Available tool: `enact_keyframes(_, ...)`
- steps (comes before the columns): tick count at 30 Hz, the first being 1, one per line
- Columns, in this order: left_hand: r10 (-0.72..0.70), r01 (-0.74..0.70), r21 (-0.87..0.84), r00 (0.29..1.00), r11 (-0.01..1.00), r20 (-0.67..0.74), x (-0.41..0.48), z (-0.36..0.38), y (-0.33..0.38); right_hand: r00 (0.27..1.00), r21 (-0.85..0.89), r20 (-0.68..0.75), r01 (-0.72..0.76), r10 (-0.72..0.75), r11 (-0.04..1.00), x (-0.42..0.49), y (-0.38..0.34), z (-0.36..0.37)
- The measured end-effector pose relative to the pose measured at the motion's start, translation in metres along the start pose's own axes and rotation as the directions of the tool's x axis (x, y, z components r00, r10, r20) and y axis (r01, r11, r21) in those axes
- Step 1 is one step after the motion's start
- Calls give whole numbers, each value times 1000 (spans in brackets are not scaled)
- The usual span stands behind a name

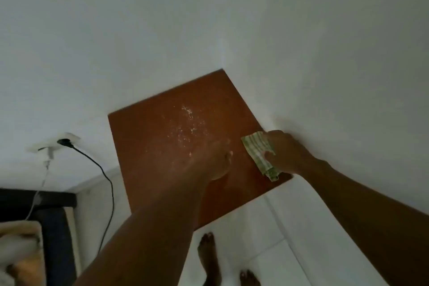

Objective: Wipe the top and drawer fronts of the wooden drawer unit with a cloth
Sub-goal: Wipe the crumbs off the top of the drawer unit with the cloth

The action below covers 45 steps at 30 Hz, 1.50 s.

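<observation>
The right hand [284, 151] clamps a folded green-and-white striped cloth [261, 154] between thumb and fingers, pressing it on the right edge of the wooden drawer unit [148, 146]. The left hand [212, 161] rests loosely cupped, holding nothing, on the smooth reddish-brown square top near its front edge. Farther in, white powdery specks [185, 125] dust the middle; the back corner meets the white walls.

There are no words, numbers, labels or brand names to read anywhere here.
</observation>
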<state>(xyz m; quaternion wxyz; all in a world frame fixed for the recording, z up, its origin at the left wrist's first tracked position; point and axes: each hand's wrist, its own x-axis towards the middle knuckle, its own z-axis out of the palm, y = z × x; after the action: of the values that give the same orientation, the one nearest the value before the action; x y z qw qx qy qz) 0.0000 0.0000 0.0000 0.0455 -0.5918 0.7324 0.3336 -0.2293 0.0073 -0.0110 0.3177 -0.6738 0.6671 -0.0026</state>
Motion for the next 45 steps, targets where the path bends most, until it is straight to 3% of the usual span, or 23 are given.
enact_keyframes(4, 22, -22, 8, 999, 1000, -27, 24, 38, -28, 997, -150, 8, 72, -72, 986, 24, 20, 42)
enact_keyframes(10, 69, -52, 110, 984, 993, -163, 50, 78, -78, 947, -259, -183, 213, -264, 942, 67, 58, 109)
enact_keyframes(16, 63, -22, 137, 950, 990, -305, 74, 93, -106, 831, -21, -441, 369, -339, 929, 95, 64, 129)
enact_keyframes(20, 34, 10, 112, 926, 994, -377, 92, 94, -113, 780, 95, -554, 404, -289, 910, 197, 4, 85)
enact_keyframes(24, 3, 43, 102, 910, 994, -414, 101, 97, -113, 834, 6, -385, 431, -395, 902, 330, -63, 28)
enact_keyframes(28, -23, 50, 51, 899, 997, -437, 101, 103, -107, 748, -374, -261, 504, -610, 778, 364, -60, 33)
enact_keyframes(30, -30, 47, 33, 912, 998, -409, 100, 102, -105, 730, -439, -215, 521, -648, 732, 357, -47, 50)
enact_keyframes(34, -16, 21, 8, 926, 1000, -377, 98, 100, -108, 791, -381, -168, 499, -588, 779, 344, -48, 60)
enact_keyframes(38, -37, 55, 51, 951, 997, -308, 97, 96, -108, 746, -363, -141, 573, -651, 735, 295, -30, 78)
enact_keyframes(45, -40, 83, 181, 972, 980, -230, 76, 99, -102, 751, -233, -138, 610, -646, 758, 148, 32, 116)
